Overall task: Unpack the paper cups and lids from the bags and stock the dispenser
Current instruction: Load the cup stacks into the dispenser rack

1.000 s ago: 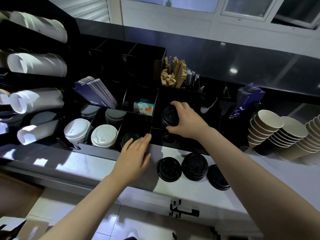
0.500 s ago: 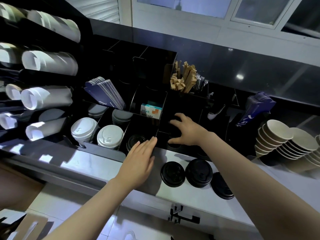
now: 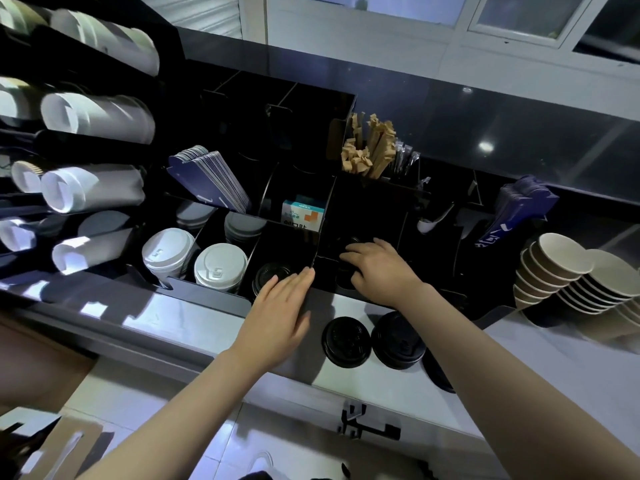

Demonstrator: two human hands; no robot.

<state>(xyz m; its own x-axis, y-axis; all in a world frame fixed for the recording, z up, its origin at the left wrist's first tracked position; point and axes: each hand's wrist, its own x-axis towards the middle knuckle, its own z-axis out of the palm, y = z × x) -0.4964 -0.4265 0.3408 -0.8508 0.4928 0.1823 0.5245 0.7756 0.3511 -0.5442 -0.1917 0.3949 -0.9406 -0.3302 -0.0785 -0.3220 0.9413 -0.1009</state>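
My right hand [image 3: 379, 270] presses curled fingers into the dark organizer slot [image 3: 360, 223]; whether it holds anything, I cannot tell. The loose black lids [image 3: 346, 341] lie just below it, nearer than my flat, empty left hand [image 3: 280, 306].

My left hand [image 3: 277, 306] lies flat on the front edge of the black organizer [image 3: 207, 294], its fingertips at the partition [image 3: 313, 252] between two bays. My right hand [image 3: 377, 271] fills the bay to the right of that wall, boxed in by the dark sides. Toward me, two stacks of black lids [image 3: 372, 339] stand on the counter [image 3: 194, 317] just below my right wrist. To the left of my left hand the counter strip lies bare. Stacked paper cups [image 3: 568, 275] crowd the right end.
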